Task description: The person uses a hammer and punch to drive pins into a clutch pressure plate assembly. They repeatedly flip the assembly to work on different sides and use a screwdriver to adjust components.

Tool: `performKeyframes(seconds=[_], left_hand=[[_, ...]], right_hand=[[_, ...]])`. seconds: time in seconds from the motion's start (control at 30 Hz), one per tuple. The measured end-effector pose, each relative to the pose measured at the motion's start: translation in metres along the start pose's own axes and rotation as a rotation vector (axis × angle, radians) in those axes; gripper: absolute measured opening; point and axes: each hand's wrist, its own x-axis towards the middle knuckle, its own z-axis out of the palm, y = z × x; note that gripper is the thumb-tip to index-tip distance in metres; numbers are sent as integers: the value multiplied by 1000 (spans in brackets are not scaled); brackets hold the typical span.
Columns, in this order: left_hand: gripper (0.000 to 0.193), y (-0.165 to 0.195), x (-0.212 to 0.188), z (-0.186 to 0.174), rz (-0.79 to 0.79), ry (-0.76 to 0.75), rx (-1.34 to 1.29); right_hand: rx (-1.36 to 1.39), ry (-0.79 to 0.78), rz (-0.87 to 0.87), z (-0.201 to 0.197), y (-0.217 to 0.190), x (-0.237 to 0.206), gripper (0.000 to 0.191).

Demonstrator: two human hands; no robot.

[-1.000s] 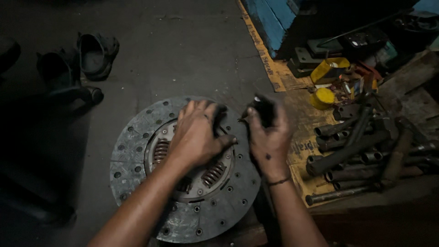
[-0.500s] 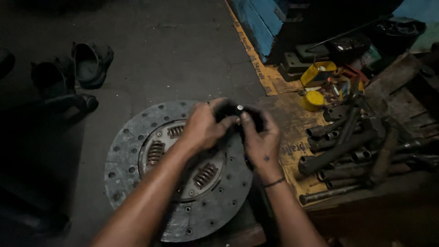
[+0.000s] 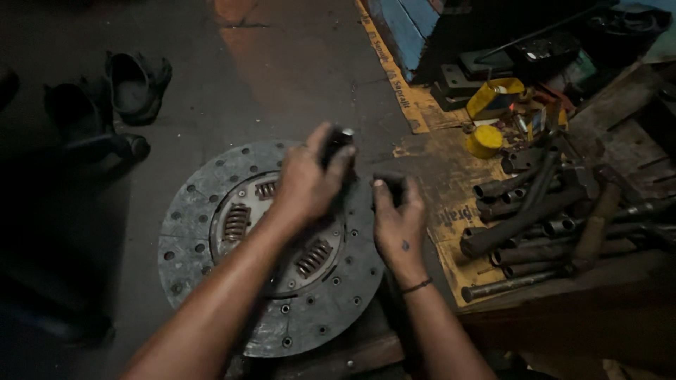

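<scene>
Dark cylindrical metal piece (image 3: 336,143) now clamped in left hand (image 3: 306,184) grip, fingers closed round it, lifted over grey round clutch disc (image 3: 204,271) with coil springs. Right hand (image 3: 398,224) curled shut on second small dark part (image 3: 389,184), just beside. Half a second back both hands met at one spot above disc; now apart, so the two pieces look separated. Rusty steel pipes (image 3: 521,222) and yellow tin (image 3: 484,141) on cardboard to right; dark sandals (image 3: 137,83) on floor upper left.
</scene>
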Motion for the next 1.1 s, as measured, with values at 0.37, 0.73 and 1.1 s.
performKeyframes(seconds=[0.37, 0.73, 1.1], left_hand=[[72, -25, 3, 8, 22, -12, 123], [65, -40, 4, 16, -22, -66, 141], [64, -23, 7, 7, -106, -139, 81]], right_hand=[[119, -11, 47, 3, 7, 1, 19], [-232, -748, -6, 27, 242, -96, 61], [-706, -1068, -369, 42, 204, -170, 58]])
